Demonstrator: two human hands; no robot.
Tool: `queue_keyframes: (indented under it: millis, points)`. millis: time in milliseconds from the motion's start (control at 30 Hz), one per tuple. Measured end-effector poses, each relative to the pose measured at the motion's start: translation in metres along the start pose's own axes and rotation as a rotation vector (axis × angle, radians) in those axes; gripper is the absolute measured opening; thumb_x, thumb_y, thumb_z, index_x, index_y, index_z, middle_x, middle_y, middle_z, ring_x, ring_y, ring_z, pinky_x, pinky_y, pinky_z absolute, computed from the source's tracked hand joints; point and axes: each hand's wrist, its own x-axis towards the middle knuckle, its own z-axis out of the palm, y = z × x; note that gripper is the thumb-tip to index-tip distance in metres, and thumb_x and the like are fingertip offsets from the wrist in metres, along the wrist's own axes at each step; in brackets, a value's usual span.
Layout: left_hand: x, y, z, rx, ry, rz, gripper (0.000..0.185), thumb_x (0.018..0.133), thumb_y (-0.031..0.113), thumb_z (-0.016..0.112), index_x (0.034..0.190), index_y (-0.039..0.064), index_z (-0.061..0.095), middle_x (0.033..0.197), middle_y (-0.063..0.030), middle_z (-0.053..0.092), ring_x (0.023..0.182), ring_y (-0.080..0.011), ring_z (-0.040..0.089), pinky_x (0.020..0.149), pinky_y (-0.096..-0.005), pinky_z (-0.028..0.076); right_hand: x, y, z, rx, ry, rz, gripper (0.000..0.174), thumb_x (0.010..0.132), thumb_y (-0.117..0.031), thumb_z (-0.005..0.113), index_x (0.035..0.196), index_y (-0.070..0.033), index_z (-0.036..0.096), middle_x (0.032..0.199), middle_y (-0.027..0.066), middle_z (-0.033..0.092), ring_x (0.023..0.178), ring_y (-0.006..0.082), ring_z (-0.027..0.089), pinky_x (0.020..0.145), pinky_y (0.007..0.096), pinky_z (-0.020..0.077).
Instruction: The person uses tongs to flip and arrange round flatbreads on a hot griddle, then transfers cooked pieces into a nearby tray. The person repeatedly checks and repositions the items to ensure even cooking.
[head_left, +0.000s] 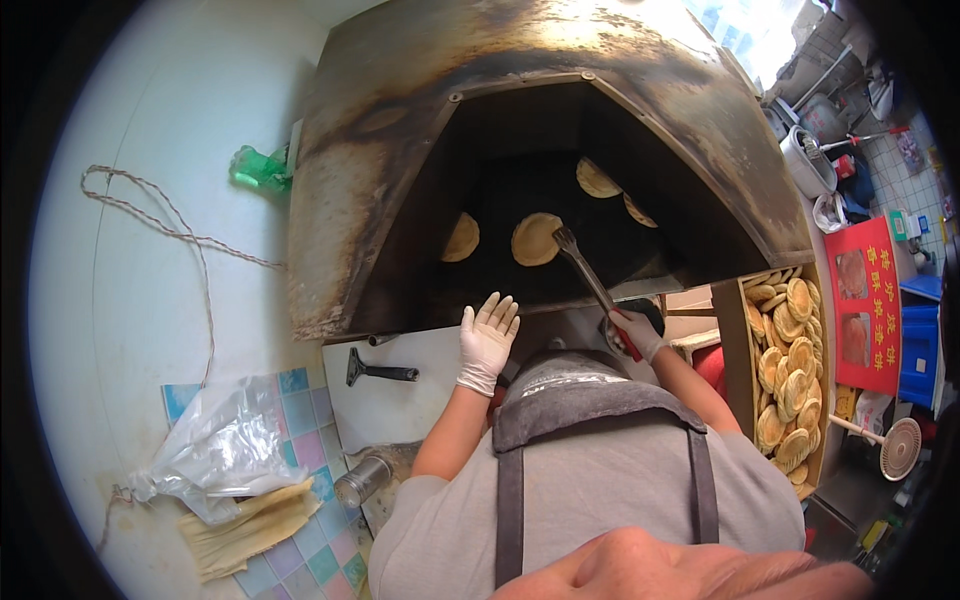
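My left hand (489, 337), in a thin white glove, is held palm up with nothing in it, just outside the oven's mouth. In my right hand (636, 334), gloved too, is the red handle of what look like metal tongs (589, 275). Their tip meets the right edge of a round flatbread (535, 240) on the dark oven floor (517, 180). Another flatbread (461, 238) lies to the left, partly cut off by the oven wall. Two more flatbreads, one at the back right (596, 178) and one partly hidden (639, 211), are inside.
A scorched metal hood (360, 172) frames the oven. Baked flatbreads fill a long box (819, 450) at right, beside a red sign (861, 307) with writing. A black-handled scraper (382, 372) and metal shaker (364, 482) are at left. A plastic bag (225, 442) hangs near the wall.
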Motion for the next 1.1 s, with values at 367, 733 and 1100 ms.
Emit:
queue_keyframes:
  millis: [367,733,1100]
  points:
    - [-0.016,0.019,-0.012,-0.003,0.000,0.045,0.056,0.098,0.048,0.036,0.127,0.003,0.051,0.124,-0.0162,0.057,0.116,-0.0286,0.054,0.099,-0.0424,0.043,0.094,-0.107,0.092,0.039,0.137,0.128,0.042,0.092,-0.036,0.059,0.119,-0.004,0.056,0.072,0.0041,0.060,0.056,0.0108,0.054,0.050,0.0247,0.0455]
    - [0.007,0.012,-0.003,0.053,-0.015,-0.061,0.054,0.095,0.045,0.042,0.128,0.003,0.051,0.127,-0.0162,0.055,0.119,-0.0294,0.052,0.101,-0.0449,0.041,-0.001,0.010,0.026,0.453,0.276,0.013,0.034,0.093,-0.042,0.056,0.099,-0.009,0.056,0.072,0.0023,0.059,0.055,0.0099,0.053,0.047,0.0226,0.0440]
    - [0.034,-0.018,0.057,0.134,-0.176,-0.192,0.054,0.097,0.045,0.038,0.128,0.002,0.050,0.128,-0.0172,0.054,0.121,-0.0300,0.050,0.104,-0.0443,0.038,0.024,0.000,0.013,0.689,0.364,-0.082,0.031,0.092,-0.038,0.060,0.099,-0.008,0.057,0.074,0.0043,0.061,0.055,0.0126,0.055,0.047,0.0240,0.0453]
